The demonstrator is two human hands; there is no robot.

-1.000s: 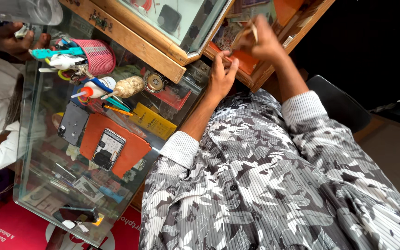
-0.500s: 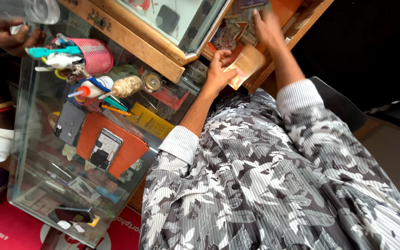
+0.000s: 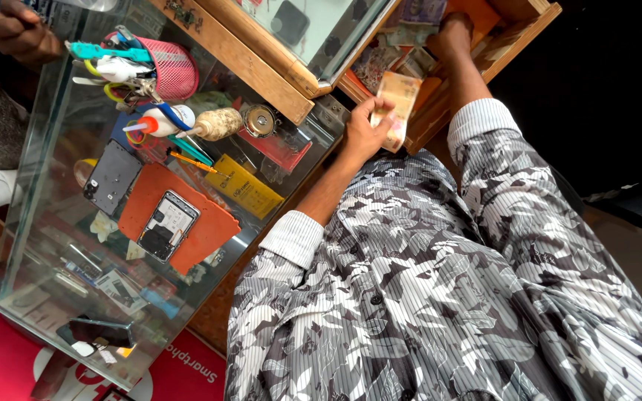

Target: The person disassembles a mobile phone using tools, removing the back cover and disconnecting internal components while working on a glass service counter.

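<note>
My left hand (image 3: 364, 132) grips a folded tan banknote (image 3: 397, 100) at the front edge of an open wooden drawer (image 3: 518, 33). Further in, my right hand (image 3: 451, 33) reaches among loose banknotes (image 3: 410, 22) lying in the drawer. Its fingertips are tucked among the notes, so I cannot tell whether it holds any. Both of my sleeves are grey patterned with striped white cuffs.
A glass counter (image 3: 53, 245) on the left carries an orange mat (image 3: 209, 223) with an opened phone (image 3: 166, 224), a pink mesh tool cup (image 3: 176, 70), a glue bottle (image 3: 161, 122) and a yellow box (image 3: 243, 186). Another person's hand (image 3: 20, 33) is at the top left. A wood-framed glass case (image 3: 261, 67) stands beside the drawer.
My right hand has gone from above the drawer down into it among the notes. My left hand has taken hold of the tan banknote at the drawer's front edge.
</note>
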